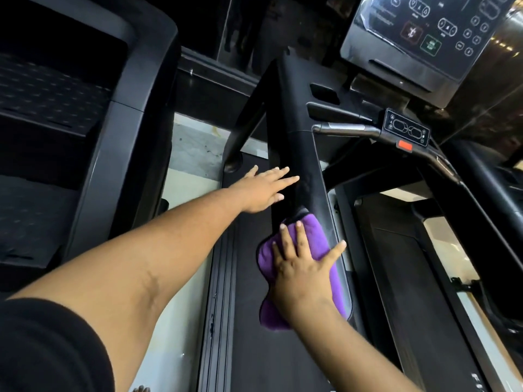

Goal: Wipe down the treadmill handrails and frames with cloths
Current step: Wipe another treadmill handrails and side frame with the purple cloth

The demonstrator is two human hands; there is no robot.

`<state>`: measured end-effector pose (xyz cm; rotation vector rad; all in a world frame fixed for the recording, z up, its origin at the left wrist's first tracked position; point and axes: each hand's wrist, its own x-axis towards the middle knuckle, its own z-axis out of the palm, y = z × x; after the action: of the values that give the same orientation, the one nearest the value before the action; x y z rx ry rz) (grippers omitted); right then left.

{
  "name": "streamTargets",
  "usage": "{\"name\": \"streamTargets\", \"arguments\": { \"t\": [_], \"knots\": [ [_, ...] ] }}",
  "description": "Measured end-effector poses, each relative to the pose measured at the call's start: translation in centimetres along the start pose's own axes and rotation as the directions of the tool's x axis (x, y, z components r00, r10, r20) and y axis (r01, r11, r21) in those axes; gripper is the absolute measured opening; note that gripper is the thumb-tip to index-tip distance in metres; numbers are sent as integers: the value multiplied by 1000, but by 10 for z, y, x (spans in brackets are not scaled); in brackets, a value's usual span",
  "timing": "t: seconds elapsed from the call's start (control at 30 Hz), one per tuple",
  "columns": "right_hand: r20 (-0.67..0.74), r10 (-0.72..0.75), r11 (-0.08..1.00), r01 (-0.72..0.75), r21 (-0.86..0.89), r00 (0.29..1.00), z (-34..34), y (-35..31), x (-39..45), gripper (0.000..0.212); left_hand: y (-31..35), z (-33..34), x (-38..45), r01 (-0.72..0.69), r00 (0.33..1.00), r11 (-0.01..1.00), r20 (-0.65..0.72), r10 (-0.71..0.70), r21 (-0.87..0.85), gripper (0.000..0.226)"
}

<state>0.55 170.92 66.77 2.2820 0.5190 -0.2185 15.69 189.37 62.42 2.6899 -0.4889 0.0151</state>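
Observation:
A black treadmill handrail [300,154] runs from the console down toward me in the middle of the view. A purple cloth [314,239] lies draped over its lower end. My right hand [302,267] presses flat on the cloth with fingers spread. My left hand [263,188] rests open against the left side of the handrail, higher up, fingers straight and holding nothing. The rail surface above the cloth shows dull smears.
The treadmill console [418,38] with its button panel sits top right, with a small control pad and red stop tab [406,131] below. The belt [418,278] lies at right. A neighbouring treadmill frame [127,137] stands at left, pale floor between.

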Motion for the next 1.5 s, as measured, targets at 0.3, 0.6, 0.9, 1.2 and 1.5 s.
{"name": "streamTargets", "arguments": {
  "t": [0.3, 0.6, 0.9, 1.2, 1.5],
  "knots": [
    [6, -16, 989, 15, 145, 1000, -14, 8, 18, 72, -2, -30, 44, -154, 988, 970, 37, 150, 190, 64],
    [-41, 165, 943, -146, 300, 985, -36, 19, 52, 79, 2, -63, 100, -358, 934, 879, 128, 335, 314, 73],
    [-61, 113, 935, -85, 345, 992, -4, 25, 10, 84, -12, -43, 117, -331, 943, 934, 71, 324, 136, 89],
    [-2, 184, 876, -163, 453, 983, -15, 44, 32, 96, -17, -46, 126, -316, 947, 941, 108, 304, 123, 88],
    [0, 189, 803, -155, 575, 982, -42, 65, 81, 96, -13, -54, 124, -294, 955, 927, 121, 272, 234, 76]
  ]
}}
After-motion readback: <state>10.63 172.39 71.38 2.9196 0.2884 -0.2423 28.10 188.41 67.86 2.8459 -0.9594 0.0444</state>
